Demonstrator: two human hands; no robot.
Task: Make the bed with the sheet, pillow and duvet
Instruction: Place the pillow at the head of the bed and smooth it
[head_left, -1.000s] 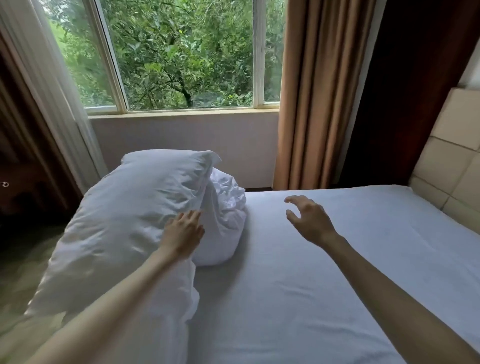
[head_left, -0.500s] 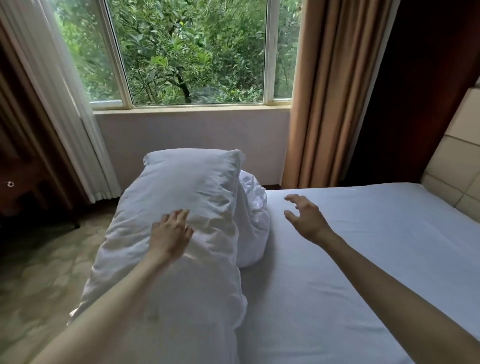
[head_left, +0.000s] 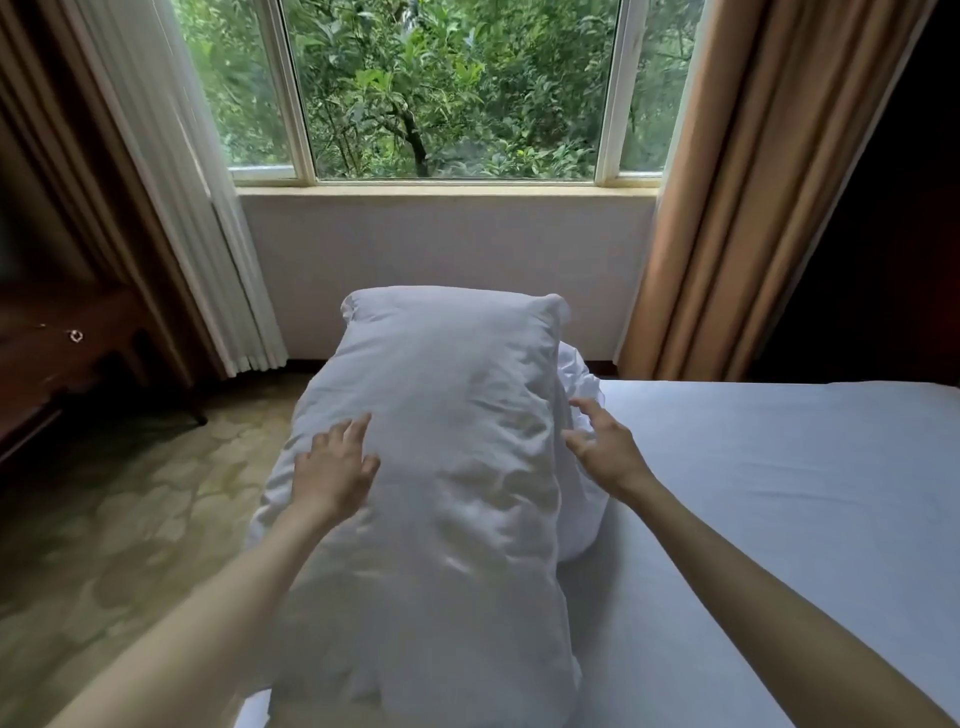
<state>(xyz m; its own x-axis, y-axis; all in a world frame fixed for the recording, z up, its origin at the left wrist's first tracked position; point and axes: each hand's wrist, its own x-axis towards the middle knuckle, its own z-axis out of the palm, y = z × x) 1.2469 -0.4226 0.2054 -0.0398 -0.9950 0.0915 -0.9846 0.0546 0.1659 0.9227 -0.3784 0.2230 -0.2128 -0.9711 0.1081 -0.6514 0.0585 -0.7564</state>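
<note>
Pillow (head_left: 436, 467), plump and crinkled white, stands on end at the bed's left edge, over the floor side. Left hand (head_left: 332, 473) lies flat on its face, fingers spread; right hand (head_left: 605, 452) reaches its right edge, fingers loosely parted, perhaps just touching. One rumpled white bundle (head_left: 579, 415) sits behind. Smooth sheet (head_left: 753, 493) stretches bare rightward.

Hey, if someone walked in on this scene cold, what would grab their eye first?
Most likely the big white pillow standing up at the near left edge of the bed, with the left hand resting flat on its front and the right hand reaching in at its right side. Behind it, the window full of green leaves draws the eye, and the smooth white sheet spreads away to the right.
</note>
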